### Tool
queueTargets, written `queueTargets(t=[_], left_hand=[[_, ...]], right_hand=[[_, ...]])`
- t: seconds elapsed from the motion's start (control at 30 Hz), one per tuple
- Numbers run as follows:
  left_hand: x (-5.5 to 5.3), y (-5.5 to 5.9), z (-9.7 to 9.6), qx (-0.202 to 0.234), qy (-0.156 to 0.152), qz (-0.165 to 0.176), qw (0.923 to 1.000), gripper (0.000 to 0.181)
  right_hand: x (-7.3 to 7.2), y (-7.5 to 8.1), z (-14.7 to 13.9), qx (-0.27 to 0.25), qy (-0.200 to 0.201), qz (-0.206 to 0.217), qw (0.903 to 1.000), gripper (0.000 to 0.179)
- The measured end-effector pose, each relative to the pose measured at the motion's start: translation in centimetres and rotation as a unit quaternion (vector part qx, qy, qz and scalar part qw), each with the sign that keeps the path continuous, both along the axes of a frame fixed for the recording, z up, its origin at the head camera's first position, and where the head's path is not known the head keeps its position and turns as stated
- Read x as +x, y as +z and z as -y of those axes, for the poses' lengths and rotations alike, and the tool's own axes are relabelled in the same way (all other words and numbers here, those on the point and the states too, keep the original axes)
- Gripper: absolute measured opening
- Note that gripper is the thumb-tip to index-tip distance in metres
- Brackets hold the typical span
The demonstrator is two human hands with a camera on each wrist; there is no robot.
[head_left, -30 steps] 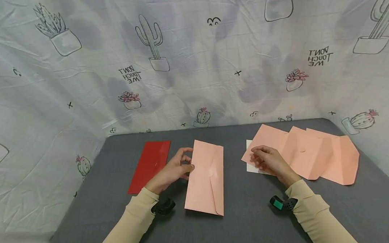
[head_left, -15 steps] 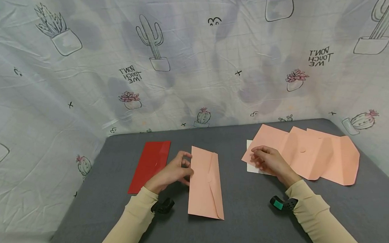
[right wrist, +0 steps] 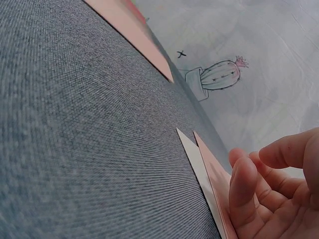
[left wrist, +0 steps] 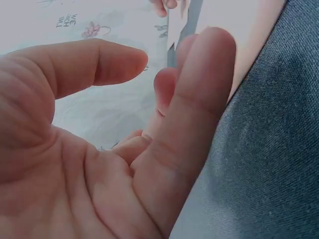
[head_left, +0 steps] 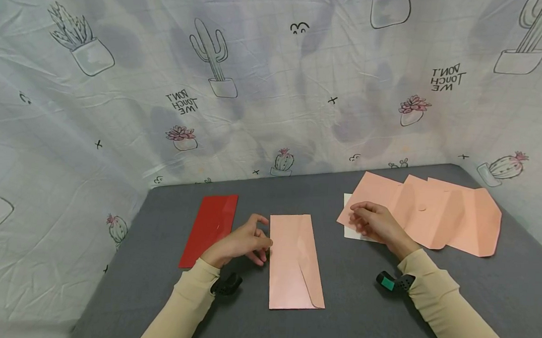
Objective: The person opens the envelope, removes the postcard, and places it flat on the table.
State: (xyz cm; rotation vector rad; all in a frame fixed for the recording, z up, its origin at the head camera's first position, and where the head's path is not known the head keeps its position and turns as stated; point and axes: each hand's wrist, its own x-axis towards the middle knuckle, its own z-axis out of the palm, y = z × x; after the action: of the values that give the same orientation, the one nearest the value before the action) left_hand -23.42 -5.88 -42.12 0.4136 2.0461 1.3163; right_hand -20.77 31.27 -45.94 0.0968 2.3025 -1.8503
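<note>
A pink envelope (head_left: 293, 286) lies flat on the grey table in the head view, its flap seam running down the right half. My left hand (head_left: 242, 242) is at its left edge; whether the fingertips touch it is unclear. In the left wrist view, that thumb (left wrist: 114, 64) stands apart from the fingers and nothing is between them. Over the left end of the unfolded pink papers (head_left: 466, 218) is my right hand (head_left: 379, 225), fingers loosely curled and holding nothing visible. A white sheet (head_left: 352, 233) peeks out from under those papers.
A red envelope (head_left: 208, 232) lies on the table left of the pink one, partly behind my left hand. Cactus-printed cloth (head_left: 274, 88) hangs behind the table and along its sides. The grey tabletop (head_left: 346, 313) shows between the two forearms.
The pink envelope has come down from a tilted, raised position to lie flat, nearer me. My left hand has let go of its left edge. The right hand has stayed in place.
</note>
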Motion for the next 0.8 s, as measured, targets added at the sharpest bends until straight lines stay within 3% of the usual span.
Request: queueTargets(t=[0.1, 0.2, 0.27, 0.37, 0.47, 0.53, 0.8], left_hand=[[0.2, 0.1, -0.1, -0.021, -0.015, -0.035, 0.999, 0.054], [0.5, 0.2, -0.5, -0.049, -0.046, -0.118, 0.9908, 0.044], [0.8, 0.2, -0.7, -0.079, -0.077, -0.185, 0.9766, 0.043], [1.2, -0.1, -1.0, -0.138, -0.14, -0.263, 0.9445, 0.054], [1.6, -0.4, -1.1, -0.195, -0.196, -0.282, 0.9187, 0.066], [1.8, -0.6, -1.1, -0.22, -0.218, -0.274, 0.9102, 0.071], [2.2, -1.2, -1.4, -0.243, -0.231, -0.268, 0.9032, 0.073]], right_hand=[[-0.1, -0.1, -0.1, 0.003, 0.0, -0.002, 1.0, 0.044], [-0.1, -0.1, -0.1, 0.006, 0.0, -0.002, 1.0, 0.044], [-0.1, -0.1, -0.1, 0.006, 0.0, -0.001, 1.0, 0.043], [-0.2, -0.1, -0.1, 0.004, 0.003, 0.001, 1.0, 0.044], [-0.2, 0.0, 0.1, 0.0, 0.002, 0.001, 1.0, 0.044], [-0.2, 0.1, 0.1, -0.001, 0.001, 0.0, 1.0, 0.044], [-0.1, 0.3, 0.1, 0.005, 0.003, 0.003, 1.0, 0.046]])
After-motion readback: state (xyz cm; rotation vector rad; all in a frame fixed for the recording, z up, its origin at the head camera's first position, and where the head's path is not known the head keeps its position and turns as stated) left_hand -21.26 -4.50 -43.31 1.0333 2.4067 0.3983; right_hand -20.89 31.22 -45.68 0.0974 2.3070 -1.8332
